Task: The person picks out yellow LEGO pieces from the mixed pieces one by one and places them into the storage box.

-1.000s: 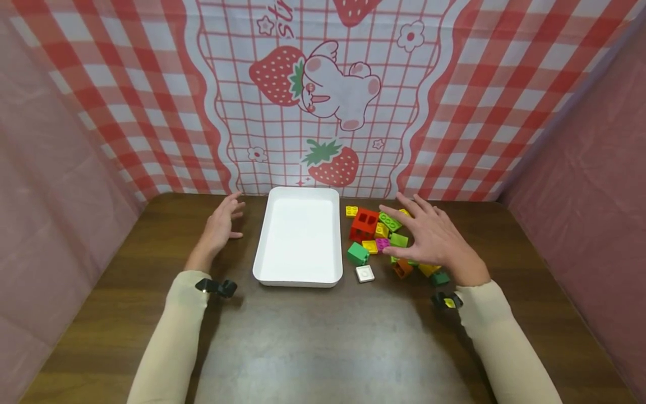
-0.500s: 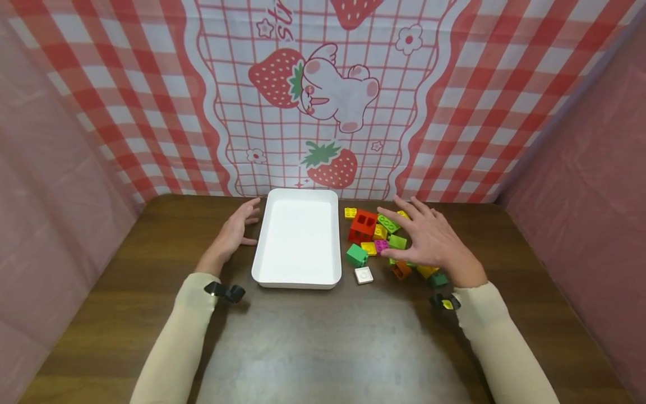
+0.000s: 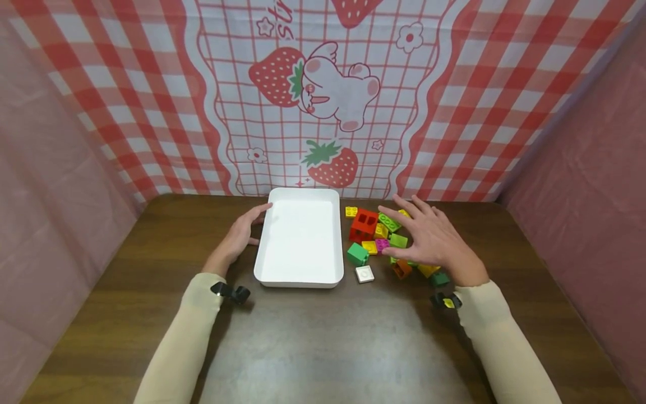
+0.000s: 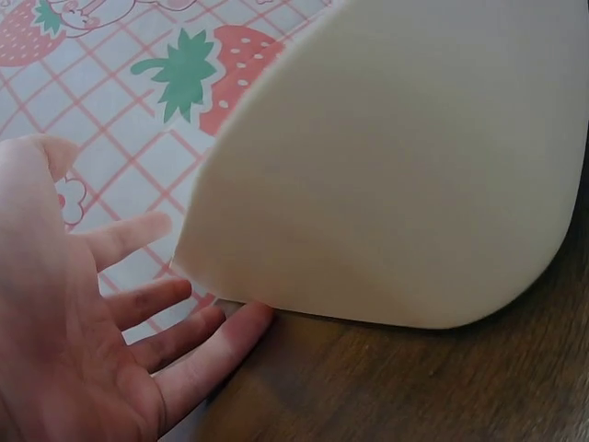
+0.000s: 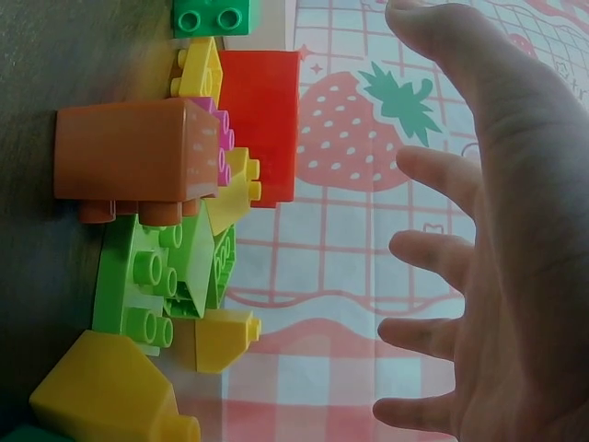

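Note:
A white rectangular tray (image 3: 303, 283) lies on the table, with bare floor showing inside. My left hand (image 3: 238, 235) is at the tray's left side, fingers extended, index fingertip right at the rim. In the left wrist view, the spread fingers (image 4: 216, 364) meet the tray's outer wall (image 4: 368, 184). My right hand (image 3: 429, 235) hovers with spread fingers over a pile of toy building bricks. It holds nothing. Below it in the right wrist view are a brown brick (image 5: 129, 152), a red brick (image 5: 262, 124) and a yellow brick (image 5: 106, 391). Some bricks are hidden under the hand.
Between tray and pile lie a green brick (image 3: 358, 254), a white square piece (image 3: 364, 274) and a small yellow brick (image 3: 351, 211). A strawberry-print cloth (image 3: 323, 112) hangs right behind the table (image 3: 323, 342). Pink cloth (image 3: 580, 168) hangs at both sides.
My left hand has moved right, from apart from the tray to its left rim. The right hand stays spread over the bricks, nearly still. Tray and bricks have not visibly moved.

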`<action>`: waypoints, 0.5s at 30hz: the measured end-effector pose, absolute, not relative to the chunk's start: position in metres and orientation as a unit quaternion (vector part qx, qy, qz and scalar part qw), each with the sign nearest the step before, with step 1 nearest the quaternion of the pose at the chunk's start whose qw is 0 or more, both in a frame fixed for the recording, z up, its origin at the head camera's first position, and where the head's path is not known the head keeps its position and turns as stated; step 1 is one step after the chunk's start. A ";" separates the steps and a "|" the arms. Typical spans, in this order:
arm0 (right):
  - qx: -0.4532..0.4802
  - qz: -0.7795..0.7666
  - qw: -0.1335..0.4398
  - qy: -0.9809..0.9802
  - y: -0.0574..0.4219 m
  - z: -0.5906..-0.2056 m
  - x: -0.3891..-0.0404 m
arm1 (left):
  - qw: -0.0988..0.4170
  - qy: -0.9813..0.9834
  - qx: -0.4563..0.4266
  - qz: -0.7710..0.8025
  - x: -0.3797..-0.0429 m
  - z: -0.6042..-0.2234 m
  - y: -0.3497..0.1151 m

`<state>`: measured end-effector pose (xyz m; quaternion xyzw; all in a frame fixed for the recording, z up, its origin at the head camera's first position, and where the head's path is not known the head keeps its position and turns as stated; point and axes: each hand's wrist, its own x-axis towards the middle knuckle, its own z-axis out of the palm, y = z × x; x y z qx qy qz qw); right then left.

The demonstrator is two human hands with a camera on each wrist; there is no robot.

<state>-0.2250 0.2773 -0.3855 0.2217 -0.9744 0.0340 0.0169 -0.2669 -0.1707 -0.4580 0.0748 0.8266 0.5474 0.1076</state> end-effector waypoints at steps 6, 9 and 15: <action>0.223 0.033 0.015 -0.974 0.277 -0.386 -0.225 | 0.110 0.821 0.070 0.556 -0.267 -0.460 -0.172; 0.221 0.033 0.013 -0.975 0.277 -0.386 -0.225 | 0.110 0.818 0.066 0.561 -0.268 -0.462 -0.173; 0.225 0.032 0.012 -0.974 0.276 -0.386 -0.226 | 0.112 0.816 0.054 0.565 -0.269 -0.464 -0.173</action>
